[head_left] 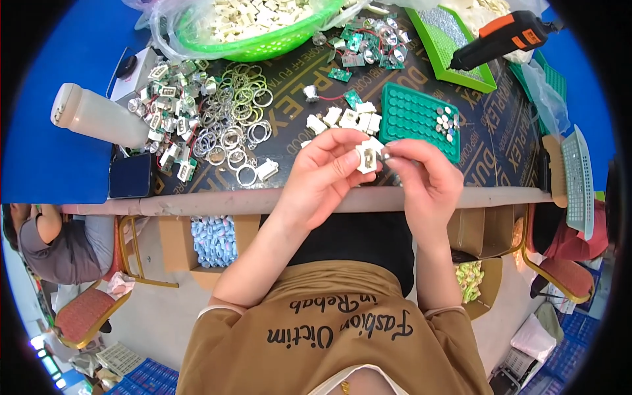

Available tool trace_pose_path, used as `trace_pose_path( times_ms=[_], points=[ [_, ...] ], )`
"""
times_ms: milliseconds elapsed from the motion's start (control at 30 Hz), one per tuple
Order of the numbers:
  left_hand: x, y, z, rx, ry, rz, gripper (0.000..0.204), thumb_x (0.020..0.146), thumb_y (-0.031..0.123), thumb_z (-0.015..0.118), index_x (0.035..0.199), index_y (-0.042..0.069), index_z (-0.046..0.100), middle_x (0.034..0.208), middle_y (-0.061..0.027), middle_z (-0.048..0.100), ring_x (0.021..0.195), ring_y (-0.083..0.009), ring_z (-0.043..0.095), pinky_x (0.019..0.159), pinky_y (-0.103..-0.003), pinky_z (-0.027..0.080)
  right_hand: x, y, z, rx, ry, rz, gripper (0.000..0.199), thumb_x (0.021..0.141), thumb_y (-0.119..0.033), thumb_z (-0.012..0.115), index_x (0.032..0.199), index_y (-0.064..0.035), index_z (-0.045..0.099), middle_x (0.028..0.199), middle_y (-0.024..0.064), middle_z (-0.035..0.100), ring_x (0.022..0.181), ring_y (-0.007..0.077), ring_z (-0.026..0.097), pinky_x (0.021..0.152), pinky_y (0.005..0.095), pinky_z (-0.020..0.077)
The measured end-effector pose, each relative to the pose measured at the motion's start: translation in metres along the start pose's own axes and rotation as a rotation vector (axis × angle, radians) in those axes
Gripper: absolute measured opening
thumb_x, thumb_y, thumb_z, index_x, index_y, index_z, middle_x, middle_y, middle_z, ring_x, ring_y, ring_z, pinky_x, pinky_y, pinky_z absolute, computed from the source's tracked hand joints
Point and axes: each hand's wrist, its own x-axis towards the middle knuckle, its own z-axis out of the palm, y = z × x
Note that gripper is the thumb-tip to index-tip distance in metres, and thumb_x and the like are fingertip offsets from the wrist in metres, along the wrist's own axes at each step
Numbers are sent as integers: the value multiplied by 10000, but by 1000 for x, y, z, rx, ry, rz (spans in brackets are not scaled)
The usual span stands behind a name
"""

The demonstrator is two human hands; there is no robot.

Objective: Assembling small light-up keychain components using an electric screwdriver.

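Observation:
My left hand holds a small white plastic housing with a dark slot, pinched between thumb and fingers just over the table's near edge. Close on its right, my right hand has thumb and forefinger pressed together at the housing's side; whatever is between those fingertips is too small to make out. Behind the hands lies a heap of similar white housings. A green dimpled tray with several silvery button cells stands beyond my right hand. A small lamp reflector with red wire joins a green circuit board.
Key rings and wired white parts are heaped at left, by a phone and a bottle. Behind stand a green basket of white pieces and a light-green tray under an electric screwdriver. People sit either side.

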Motion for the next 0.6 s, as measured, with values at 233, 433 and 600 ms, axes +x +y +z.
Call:
trace_pose_path(
  times_ms=[233, 433, 600],
  points=[
    [-1, -2, 1, -8, 63, -32, 209, 884, 34, 543, 1093, 19, 543, 1032, -72, 596, 940, -156, 587, 808, -324, 516, 10, -1, 2, -447, -63, -495, 174, 666, 71, 596, 796, -39, 632, 778, 86, 636, 704, 249, 620, 596, 314, 491],
    [-4, -6, -1, 28, 26, 37, 199, 895, 36, 529, 1091, 8, 548, 1037, -79, 591, 953, -156, 581, 829, -331, 513, -1, 8, 0, -554, -119, -609, 225, 695, -95, 661, 917, -64, 644, 894, 53, 615, 752, 237, 585, 670, 348, 454],
    [-5, -4, -1, 3, 67, 83, 204, 896, 19, 518, 1096, -7, 547, 1057, -104, 586, 978, -185, 583, 852, -344, 511, -19, 3, 0, -818, -217, -521, 498, 720, -357, 647, 1154, -119, 586, 1097, 51, 557, 930, 251, 518, 816, 396, 381]
  ],
)
